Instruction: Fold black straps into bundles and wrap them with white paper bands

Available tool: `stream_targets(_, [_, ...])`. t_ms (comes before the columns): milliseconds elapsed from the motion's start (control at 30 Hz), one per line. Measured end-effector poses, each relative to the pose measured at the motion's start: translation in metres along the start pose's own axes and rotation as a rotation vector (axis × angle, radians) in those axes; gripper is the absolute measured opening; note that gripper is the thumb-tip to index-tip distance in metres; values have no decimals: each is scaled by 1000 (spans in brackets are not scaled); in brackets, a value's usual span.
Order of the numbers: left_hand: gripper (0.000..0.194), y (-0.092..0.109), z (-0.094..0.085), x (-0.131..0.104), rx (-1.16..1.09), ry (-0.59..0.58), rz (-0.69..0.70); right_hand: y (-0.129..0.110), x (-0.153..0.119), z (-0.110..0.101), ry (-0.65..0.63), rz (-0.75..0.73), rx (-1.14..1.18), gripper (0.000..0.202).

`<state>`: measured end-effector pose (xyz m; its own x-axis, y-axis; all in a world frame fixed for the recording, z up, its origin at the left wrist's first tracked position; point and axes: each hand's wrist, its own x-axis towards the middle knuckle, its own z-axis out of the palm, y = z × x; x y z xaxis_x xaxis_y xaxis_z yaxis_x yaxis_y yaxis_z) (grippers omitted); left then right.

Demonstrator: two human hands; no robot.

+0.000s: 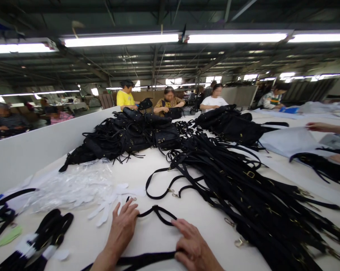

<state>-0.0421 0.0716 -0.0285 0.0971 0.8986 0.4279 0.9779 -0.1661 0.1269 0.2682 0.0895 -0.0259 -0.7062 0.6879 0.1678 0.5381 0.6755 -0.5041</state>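
A narrow black strap point(155, 208) with a small loop lies on the white table between my two hands. My left hand point(124, 222) rests on its left end, fingers spread, close to a small metal clasp point(133, 198). My right hand point(191, 242) has its index fingertip at the loop's right end, while its thumb and another finger close on a wider black strap point(150, 258) running left under my left wrist. To the right spreads a large heap of black straps point(229, 180) with brass buckles and hooks.
Black bags point(130, 131) are piled at the back. Clear plastic and white scraps point(82, 182) lie left, above rolled black straps point(50, 229). A white partition point(40, 143) edges the table. Several people sit across; another person's hand point(319, 127) reaches in from the right.
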Motion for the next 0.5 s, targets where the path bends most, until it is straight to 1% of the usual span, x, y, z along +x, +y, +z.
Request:
stream_targets(67, [24, -8, -21, -16, -81, -106, 48, 6, 0, -3, 30, 77, 6, 1])
stream_targets(133, [24, -15, -44, -33, -162, -244, 73, 11, 4, -6, 49, 139, 40, 4])
stream_targets(200, [25, -23, -64, -50, -215, -368, 64, 15, 9, -7, 47, 159, 66, 7])
stream_targets(233, [27, -27, -71, -57, -228, -410, 45, 16, 11, -7, 44, 151, 68, 7])
stream_targets(267, [28, -33, -77, -64, -234, -438, 20, 16, 14, -7, 42, 135, 63, 8])
stream_targets(333, [27, -47, -85, -75, -238, -456, -46, 16, 17, -6, 42, 101, 38, 10])
stream_targets(500, [25, -84, -98, -90, -298, -438, -247, 17, 21, -8, 40, 83, -13, 14])
